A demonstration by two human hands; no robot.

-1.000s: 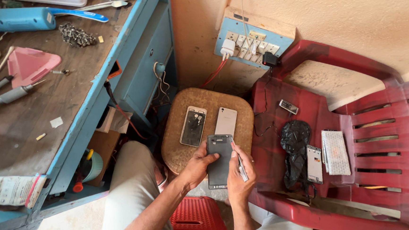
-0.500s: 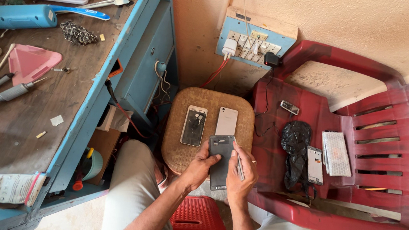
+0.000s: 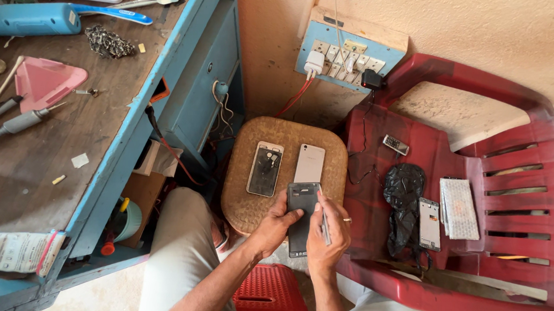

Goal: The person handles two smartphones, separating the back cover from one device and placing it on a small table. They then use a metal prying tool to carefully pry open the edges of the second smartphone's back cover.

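1. Left hand (image 3: 277, 225) is wrapped round the left edge of a dark grey phone body (image 3: 300, 218), holding it over the near edge of a small round wooden stool (image 3: 242, 204).
2. Right hand (image 3: 327, 235) is closed around a thin metal tool (image 3: 323, 217), gripped like a pen, with its tip down on the phone body's right side. There's a ring on one finger.
3. Two more phone pieces lie flat on the stool, side by side just beyond the held one: an open phone shell (image 3: 265, 168) on the left showing dark insides, and a white back cover (image 3: 310, 163) on the right. So three phone parts at the stool, counting the one in hand.
4. The red plastic chair (image 3: 473, 295) to the right carries four things I can count: a small dark keypad phone (image 3: 395, 144) near its back, a crumpled black plastic bag (image 3: 404, 202), a pale phone screen (image 3: 429, 224) just beside the bag, and a white flat packet (image 3: 459, 208) beside that.
5. The blue-edged worktop (image 3: 97, 164) on the left has one pink triangular tray (image 3: 43, 81), two grey screwdrivers (image 3: 9, 126), one blue handheld tool (image 3: 26, 18) and one white glue tube (image 3: 15, 251) at the near corner.
6. One blue switchboard (image 3: 350, 54) on the wall has a white charger (image 3: 314, 63) plugged in.
7. A red plastic stool (image 3: 271, 299) sits between the person's knees.
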